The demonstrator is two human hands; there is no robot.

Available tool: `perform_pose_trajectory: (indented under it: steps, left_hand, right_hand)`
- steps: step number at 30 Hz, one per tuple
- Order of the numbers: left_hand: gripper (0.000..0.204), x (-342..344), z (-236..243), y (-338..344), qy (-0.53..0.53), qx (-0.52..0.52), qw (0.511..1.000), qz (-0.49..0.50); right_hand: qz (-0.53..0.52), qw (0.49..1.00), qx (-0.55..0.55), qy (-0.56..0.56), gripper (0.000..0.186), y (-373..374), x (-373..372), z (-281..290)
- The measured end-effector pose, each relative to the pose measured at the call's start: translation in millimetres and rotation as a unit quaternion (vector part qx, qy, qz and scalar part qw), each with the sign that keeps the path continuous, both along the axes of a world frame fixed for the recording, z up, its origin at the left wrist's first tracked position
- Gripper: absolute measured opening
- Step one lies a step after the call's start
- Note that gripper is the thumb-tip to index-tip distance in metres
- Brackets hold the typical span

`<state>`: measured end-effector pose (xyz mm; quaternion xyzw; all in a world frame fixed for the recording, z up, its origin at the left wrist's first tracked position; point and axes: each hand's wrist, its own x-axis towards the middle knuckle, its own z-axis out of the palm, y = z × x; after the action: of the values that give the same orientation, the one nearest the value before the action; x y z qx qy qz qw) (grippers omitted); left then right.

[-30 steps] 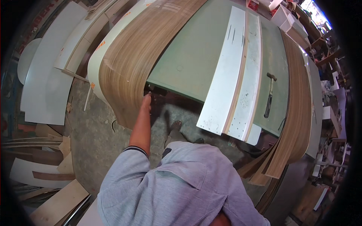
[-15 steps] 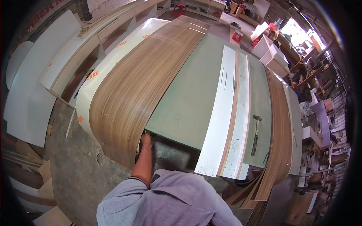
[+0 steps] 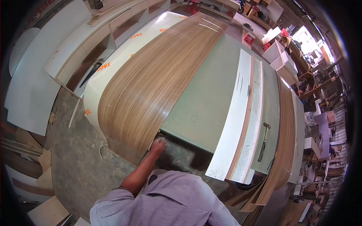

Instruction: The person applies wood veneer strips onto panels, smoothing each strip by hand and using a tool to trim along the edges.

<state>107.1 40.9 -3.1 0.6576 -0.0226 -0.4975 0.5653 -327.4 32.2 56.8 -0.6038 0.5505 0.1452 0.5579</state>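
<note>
My left hand (image 3: 158,144) is just below the near edge of the green tabletop (image 3: 194,98), beside the hanging edge of a brown wood-grain laminate sheet (image 3: 151,83). Its fingers look curled in, and anything inside them is hidden. The sheet lies over the left part of the table, and its near end droops past the front edge. My right hand is out of sight; only the sleeve on that side shows.
White strips (image 3: 230,124) run lengthwise on the table, with a hammer (image 3: 265,141) to their right. Narrow wood-grain strips (image 3: 270,180) hang off the right front. Under the laminate lies a white printed sheet (image 3: 94,84). A handsaw (image 3: 91,73) rests on a cabinet at left.
My left hand has drawn slightly back from the table edge toward me, and the elbow has swung outward to the left. The view has shifted, so the table appears farther right.
</note>
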Motion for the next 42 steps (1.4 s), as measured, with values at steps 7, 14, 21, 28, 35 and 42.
perform_pose_trajectory:
  steps: [7, 14, 21, 28, 35, 42]
  left_hand:
    - [0.016, 69, -20, 106, -0.152, 0.015, 0.98, 0.128]
    - [0.032, 137, -42, 178, -0.31, 0.187, 0.923, 0.132]
    - [0.046, 175, 7, 145, -0.335, 0.148, 0.924, 0.112]
    - [0.07, 238, 44, 96, -0.42, 0.216, 0.875, 0.108]
    - [0.09, 310, 51, 73, -0.469, 0.253, 0.84, 0.104]
    - [0.094, 362, 34, 79, -0.472, 0.262, 0.828, 0.151]
  right_hand:
    - [0.137, 0.966, -0.058, -0.213, 0.032, -33, 123, 19]
    - [0.016, 0.934, 0.112, -0.34, 0.024, -68, 247, 73]
    - [-0.109, 0.917, 0.112, -0.368, 0.04, -85, 311, 77]
    - [-0.185, 0.933, 0.015, -0.307, 0.061, -88, 361, 50]
    - [-0.176, 0.911, 0.18, -0.325, 0.041, -104, 404, 64]
    - [-0.217, 0.941, 0.016, -0.259, 0.03, -132, 431, 56]
